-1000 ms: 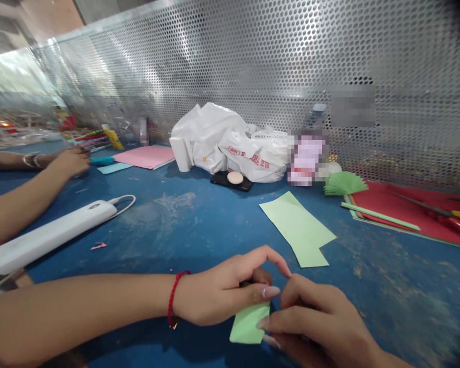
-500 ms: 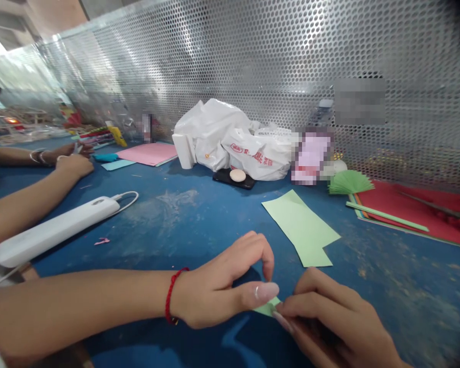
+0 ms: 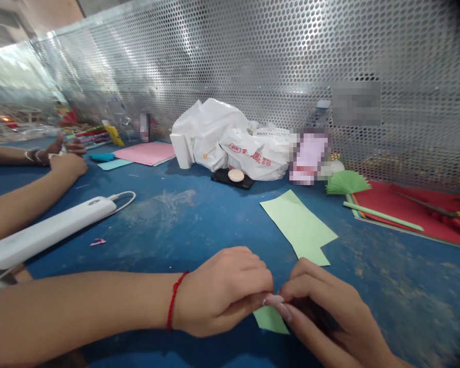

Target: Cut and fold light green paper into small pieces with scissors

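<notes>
A small piece of light green paper (image 3: pixel 271 320) is pinched between both hands above the blue table (image 3: pixel 168 225). My left hand (image 3: pixel 224 294), with a red cord bracelet (image 3: pixel 172 301) at the wrist, has its fingers curled and its thumb against the paper's upper edge. My right hand (image 3: pixel 329 312) grips the same edge between thumb and fingertips, the two thumbs nearly touching. Much of that edge is hidden behind my fingers. Just beyond the hands lies a larger cut sheet of green paper (image 3: pixel 297 222), flat on the table.
At the right, a green pleated paper fan (image 3: pixel 347 183), a green strip (image 3: pixel 383 215) and scissors (image 3: pixel 440 207) rest on red paper (image 3: pixel 394 202). White plastic bags (image 3: pixel 222 135) stand behind a black phone (image 3: pixel 233 179). A white power strip (image 3: pixel 51 232) lies left, near another person's hands (image 3: pixel 67 158).
My left fingers have closed down onto the green paper, where before they were raised and apart. The paper's lower part now hangs more into view. My right hand has shifted slightly left.
</notes>
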A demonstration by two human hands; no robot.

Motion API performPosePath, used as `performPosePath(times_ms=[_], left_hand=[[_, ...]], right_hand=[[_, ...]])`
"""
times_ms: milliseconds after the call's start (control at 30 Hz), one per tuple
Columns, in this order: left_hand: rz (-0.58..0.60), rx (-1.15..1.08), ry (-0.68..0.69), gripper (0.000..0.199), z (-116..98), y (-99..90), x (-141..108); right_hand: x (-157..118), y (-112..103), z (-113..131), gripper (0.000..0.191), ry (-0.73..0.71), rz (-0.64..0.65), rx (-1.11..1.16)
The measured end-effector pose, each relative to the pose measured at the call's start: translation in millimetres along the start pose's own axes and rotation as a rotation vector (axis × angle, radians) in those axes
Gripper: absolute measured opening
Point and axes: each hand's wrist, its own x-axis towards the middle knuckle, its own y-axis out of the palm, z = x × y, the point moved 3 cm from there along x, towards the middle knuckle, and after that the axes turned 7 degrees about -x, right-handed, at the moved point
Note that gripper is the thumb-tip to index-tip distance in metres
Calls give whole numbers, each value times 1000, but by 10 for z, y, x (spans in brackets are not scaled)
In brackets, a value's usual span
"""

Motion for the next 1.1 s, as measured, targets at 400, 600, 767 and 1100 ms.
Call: performPosePath(times_ms=[400, 600, 767, 1100], left_hand=[[1, 349, 220, 25, -39, 51, -57], [-188, 262, 184, 34, -99, -1, -62], [-548, 91, 22, 31, -56, -158, -193], [-189, 104, -16, 31, -51, -7, -2]], right_hand=[[-25, -1, 43, 18, -22, 114, -38], [-41, -6, 24, 21, 17, 226, 2], [-33, 1, -11, 16, -1, 275, 38], [14, -18, -51, 42, 266, 267, 206]])
